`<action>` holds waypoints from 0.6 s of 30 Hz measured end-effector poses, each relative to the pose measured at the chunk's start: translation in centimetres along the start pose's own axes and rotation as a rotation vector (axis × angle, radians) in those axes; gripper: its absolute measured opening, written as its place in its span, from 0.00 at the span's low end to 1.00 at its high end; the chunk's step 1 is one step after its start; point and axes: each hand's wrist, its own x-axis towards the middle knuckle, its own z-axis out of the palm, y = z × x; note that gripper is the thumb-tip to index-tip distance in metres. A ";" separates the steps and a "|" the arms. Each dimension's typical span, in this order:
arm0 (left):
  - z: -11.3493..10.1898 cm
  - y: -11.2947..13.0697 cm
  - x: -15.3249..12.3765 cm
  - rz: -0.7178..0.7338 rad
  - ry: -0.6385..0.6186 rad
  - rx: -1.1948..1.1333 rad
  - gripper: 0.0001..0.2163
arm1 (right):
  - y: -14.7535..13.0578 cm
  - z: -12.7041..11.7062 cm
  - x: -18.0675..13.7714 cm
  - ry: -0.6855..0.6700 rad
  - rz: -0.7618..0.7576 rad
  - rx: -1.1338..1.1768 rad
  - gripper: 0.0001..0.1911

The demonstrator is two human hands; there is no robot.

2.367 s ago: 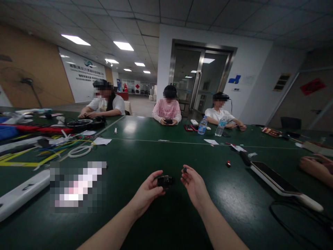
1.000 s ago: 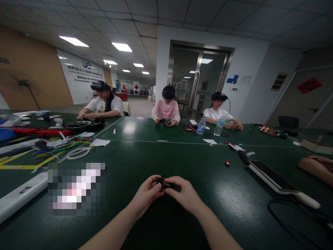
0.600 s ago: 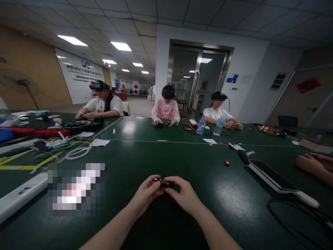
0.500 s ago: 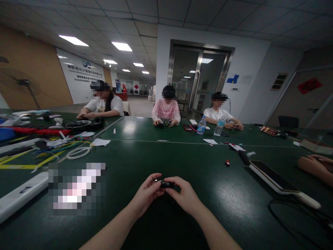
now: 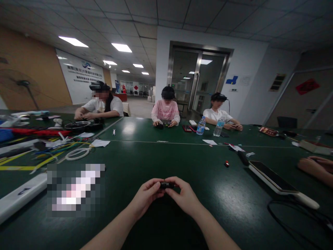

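Observation:
Just above the dark green table (image 5: 166, 156), near its front edge, my two hands meet around a small black part (image 5: 166, 185). My left hand (image 5: 146, 198) pinches its left end with curled fingers. My right hand (image 5: 183, 197) is closed on its right end, thumb and fingers pressed against it. Most of the part is hidden between my fingertips.
A small red piece (image 5: 227, 163) and a phone on a white holder (image 5: 274, 178) lie to the right, with a black cable (image 5: 293, 217) nearby. Coloured wires and a white ring (image 5: 75, 153) clutter the left. Another person's hand (image 5: 316, 168) rests far right. Three people sit opposite beside two water bottles (image 5: 201, 125).
2.4 s ago my hands were apart, the left holding the black part and the right a tiny piece. They have come together and now stay joined on the part.

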 end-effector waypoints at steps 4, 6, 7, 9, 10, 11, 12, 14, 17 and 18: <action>0.0 0.1 0.0 -0.002 0.000 0.004 0.08 | -0.2 -0.1 0.0 -0.007 0.011 0.003 0.12; 0.0 0.1 0.0 0.000 -0.004 0.010 0.08 | -0.2 -0.1 0.0 -0.009 0.014 0.009 0.13; 0.0 0.2 -0.1 0.003 -0.006 0.015 0.08 | -0.3 -0.1 0.0 -0.009 0.016 0.011 0.13; 0.0 0.2 -0.1 0.005 -0.012 0.024 0.08 | -0.3 -0.1 0.0 -0.013 0.019 0.011 0.13; 0.0 0.3 -0.1 0.006 -0.011 0.027 0.08 | -0.3 -0.1 0.0 -0.013 0.021 0.010 0.13; 0.1 0.3 -0.1 0.009 -0.007 0.028 0.08 | -0.3 -0.1 0.0 -0.014 0.023 0.009 0.13; 0.1 0.3 -0.1 0.012 0.000 0.028 0.08 | -0.3 -0.1 0.0 -0.017 0.025 0.008 0.13; 0.1 0.3 -0.1 0.021 0.024 0.024 0.08 | -0.2 -0.2 -0.1 -0.009 0.031 0.012 0.15; 0.1 0.2 -0.1 0.028 0.047 0.015 0.09 | 0.0 -0.2 0.0 0.010 0.040 0.008 0.15; 0.1 0.1 0.0 0.032 0.050 0.013 0.09 | 0.1 -0.2 0.0 0.014 0.040 0.004 0.14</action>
